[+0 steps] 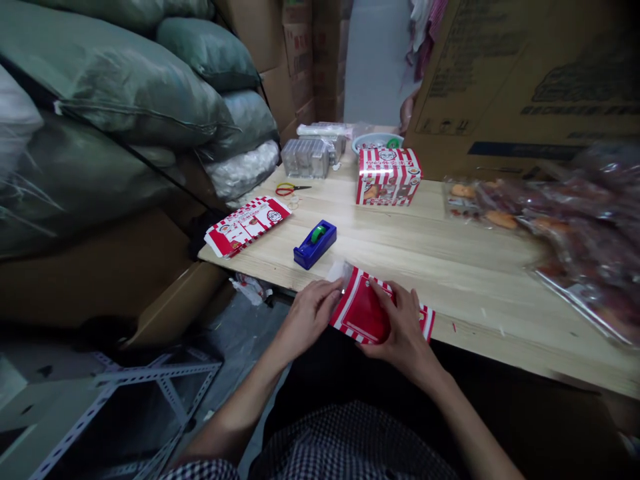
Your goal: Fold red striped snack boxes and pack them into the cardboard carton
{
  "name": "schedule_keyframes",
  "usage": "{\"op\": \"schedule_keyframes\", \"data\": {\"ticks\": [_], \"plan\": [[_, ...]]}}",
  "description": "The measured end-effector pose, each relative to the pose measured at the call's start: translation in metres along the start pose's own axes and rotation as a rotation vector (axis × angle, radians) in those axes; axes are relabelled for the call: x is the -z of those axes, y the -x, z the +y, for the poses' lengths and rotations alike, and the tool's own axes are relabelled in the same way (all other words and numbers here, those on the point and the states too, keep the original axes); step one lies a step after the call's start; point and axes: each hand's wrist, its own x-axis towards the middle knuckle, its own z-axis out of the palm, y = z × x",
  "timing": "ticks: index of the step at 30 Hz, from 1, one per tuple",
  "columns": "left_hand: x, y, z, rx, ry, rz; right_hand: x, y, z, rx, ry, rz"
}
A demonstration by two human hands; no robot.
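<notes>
At the near edge of the pale wooden table (480, 267), I hold a red-and-white striped, printed card packet (361, 303). My left hand (311, 312) has thumb and forefinger pinched at its clear plastic end (340, 272); my right hand (403, 327) grips across its red face, fingers spread. I judge it light, its thin card easily creased, its plastic slippery, so best taken by the edges. Beyond sits a blue tape dispenser (315, 245); bulging grey-green sacks (135, 87) and a large brown cardboard box (480, 87) crowd the room.
</notes>
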Motion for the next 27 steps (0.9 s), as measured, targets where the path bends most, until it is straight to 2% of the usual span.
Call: {"op": "schedule_keyframes", "data": {"ticks": [3, 5, 6, 8, 9, 10, 12, 14, 16, 18, 20, 22, 25, 27], "plan": [[-0.004, 0.002, 0.013, -0.132, -0.123, -0.155, -0.007, 0.013, -0.012, -0.050, -0.037, 0.088], [-0.006, 0.004, 0.017, -0.180, -0.217, -0.193, -0.012, 0.022, -0.018, -0.102, -0.090, 0.143], [-0.007, 0.005, 0.018, -0.193, -0.257, -0.155, -0.015, 0.026, -0.022, -0.139, -0.127, 0.173], [-0.013, 0.009, 0.020, -0.177, -0.261, 0.014, -0.018, 0.035, -0.032, -0.251, -0.186, 0.257], [-0.018, 0.012, 0.019, -0.141, -0.194, 0.087, -0.018, 0.040, -0.037, -0.317, -0.200, 0.309], [-0.023, 0.016, 0.019, -0.086, -0.074, 0.110, -0.017, 0.045, -0.042, -0.380, -0.204, 0.356], [-0.033, 0.025, 0.018, 0.056, 0.245, 0.023, -0.011, 0.057, -0.048, -0.467, -0.230, 0.411], [-0.042, 0.034, 0.017, 0.175, 0.485, -0.118, 0.000, 0.070, -0.046, -0.525, -0.398, 0.407], [-0.047, 0.042, 0.016, 0.219, 0.540, -0.220, 0.013, 0.083, -0.039, -0.603, -0.693, 0.378], [-0.051, 0.048, 0.016, 0.216, 0.501, -0.331, 0.024, 0.090, -0.028, -0.696, -0.972, 0.342], [-0.055, 0.052, 0.015, 0.245, 0.488, -0.404, 0.028, 0.093, -0.020, -0.768, -1.152, 0.297], [-0.061, 0.055, 0.011, 0.345, 0.579, -0.388, 0.025, 0.091, -0.016, -0.812, -1.265, 0.274], [-0.067, 0.058, 0.004, 0.522, 0.845, -0.350, 0.017, 0.085, -0.018, -0.844, -1.337, 0.281], [-0.069, 0.058, -0.001, 0.563, 0.977, -0.347, 0.013, 0.083, -0.019, -0.836, -1.338, 0.294]]}}
